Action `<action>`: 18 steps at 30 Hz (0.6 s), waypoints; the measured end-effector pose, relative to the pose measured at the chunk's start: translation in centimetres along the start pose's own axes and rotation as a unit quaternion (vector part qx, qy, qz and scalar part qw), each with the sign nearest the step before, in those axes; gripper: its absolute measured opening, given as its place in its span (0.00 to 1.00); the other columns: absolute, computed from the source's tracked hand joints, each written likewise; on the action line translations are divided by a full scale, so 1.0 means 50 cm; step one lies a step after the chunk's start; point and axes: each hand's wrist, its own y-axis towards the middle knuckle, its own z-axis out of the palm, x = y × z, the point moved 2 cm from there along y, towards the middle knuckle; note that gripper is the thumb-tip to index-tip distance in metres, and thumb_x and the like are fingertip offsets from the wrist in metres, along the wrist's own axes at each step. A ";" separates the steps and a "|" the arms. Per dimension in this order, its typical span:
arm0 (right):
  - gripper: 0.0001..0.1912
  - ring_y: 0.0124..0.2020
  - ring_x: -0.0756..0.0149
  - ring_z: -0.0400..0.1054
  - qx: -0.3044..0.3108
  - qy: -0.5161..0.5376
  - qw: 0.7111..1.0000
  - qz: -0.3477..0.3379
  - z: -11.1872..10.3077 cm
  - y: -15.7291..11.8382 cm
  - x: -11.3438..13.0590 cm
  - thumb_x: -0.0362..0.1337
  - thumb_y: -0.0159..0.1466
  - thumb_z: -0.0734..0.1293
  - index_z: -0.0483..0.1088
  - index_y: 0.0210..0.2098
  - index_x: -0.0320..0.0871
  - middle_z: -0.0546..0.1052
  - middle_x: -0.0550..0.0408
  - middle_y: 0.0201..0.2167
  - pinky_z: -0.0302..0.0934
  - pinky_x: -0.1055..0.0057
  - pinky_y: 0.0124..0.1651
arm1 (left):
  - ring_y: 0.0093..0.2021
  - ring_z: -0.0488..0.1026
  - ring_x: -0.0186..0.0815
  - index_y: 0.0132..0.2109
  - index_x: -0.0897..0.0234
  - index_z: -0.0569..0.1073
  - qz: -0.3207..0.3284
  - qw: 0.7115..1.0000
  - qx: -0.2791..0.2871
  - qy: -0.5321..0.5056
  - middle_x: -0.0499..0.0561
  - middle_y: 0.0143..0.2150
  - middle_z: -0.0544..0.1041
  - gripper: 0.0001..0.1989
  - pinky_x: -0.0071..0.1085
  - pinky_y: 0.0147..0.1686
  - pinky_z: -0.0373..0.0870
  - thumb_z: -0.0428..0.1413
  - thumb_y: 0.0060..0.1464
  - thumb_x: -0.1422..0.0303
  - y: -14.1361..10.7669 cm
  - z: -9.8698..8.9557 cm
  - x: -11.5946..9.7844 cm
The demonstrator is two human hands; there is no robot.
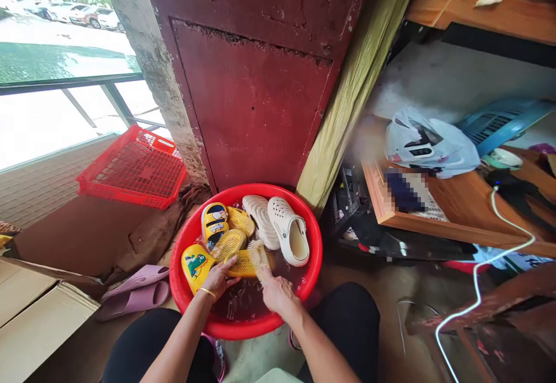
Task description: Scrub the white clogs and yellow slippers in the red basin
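A red basin [245,329] with dark water stands between my knees. My left hand [216,278] is closed on a yellow slipper [243,263] whose patterned sole faces up. In my right hand [280,296] is a pale scrubbing brush [259,258], its head against the toe or heel end of that sole; I cannot tell which end. Around them in the basin lie a yellow slipper with a green dinosaur [196,262], another yellow cartoon slipper [214,221], more yellow soles [230,243], a white clog [290,233] and its upturned mate [259,216].
Behind the basin rises a dark red door [260,105] beside a yellowish curtain [347,105]. To the left are a red plastic crate [143,168], purple slippers [136,296] and cardboard [41,319]. On the right, a wooden drawer [434,223] holds a bag, with a white cable [476,284] hanging down.
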 end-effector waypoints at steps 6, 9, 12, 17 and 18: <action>0.35 0.54 0.45 0.75 0.003 0.015 0.999 0.044 -0.027 0.031 -0.046 0.29 0.65 0.59 0.57 0.72 0.44 0.79 0.35 0.51 0.64 0.53 0.53 | 0.30 0.78 0.36 0.40 0.62 0.74 -0.003 0.999 -0.031 -0.011 0.49 0.34 0.80 0.13 0.33 0.29 0.78 0.64 0.46 0.76 0.003 -0.007 -0.004; 0.36 0.52 0.47 0.76 -0.002 0.034 0.998 0.055 -0.016 0.033 -0.032 0.29 0.65 0.59 0.55 0.72 0.41 0.80 0.35 0.49 0.66 0.55 0.51 | 0.30 0.77 0.34 0.40 0.61 0.74 0.009 0.999 -0.039 -0.016 0.48 0.34 0.80 0.11 0.31 0.29 0.77 0.62 0.47 0.75 -0.002 -0.012 -0.005; 0.34 0.50 0.48 0.77 0.000 0.054 0.998 0.027 -0.008 0.023 -0.007 0.31 0.66 0.59 0.57 0.71 0.42 0.81 0.37 0.46 0.67 0.58 0.49 | 0.30 0.77 0.34 0.43 0.59 0.74 0.023 0.998 -0.054 -0.020 0.47 0.36 0.80 0.12 0.27 0.27 0.74 0.62 0.49 0.70 -0.008 -0.013 -0.011; 0.34 0.44 0.49 0.79 -0.011 0.055 0.996 -0.063 0.008 -0.021 0.057 0.34 0.67 0.60 0.54 0.72 0.41 0.82 0.39 0.43 0.70 0.61 0.45 | 0.45 0.80 0.46 0.53 0.53 0.74 0.046 0.998 0.008 0.030 0.55 0.44 0.83 0.22 0.40 0.37 0.78 0.55 0.57 0.49 -0.011 -0.003 -0.022; 0.35 0.43 0.49 0.79 -0.013 0.046 0.995 -0.083 0.012 -0.032 0.070 0.34 0.67 0.60 0.52 0.73 0.40 0.82 0.38 0.42 0.70 0.60 0.44 | 0.48 0.80 0.48 0.54 0.54 0.75 0.066 0.995 0.031 0.073 0.57 0.44 0.83 0.25 0.44 0.41 0.78 0.52 0.58 0.46 -0.010 0.000 -0.024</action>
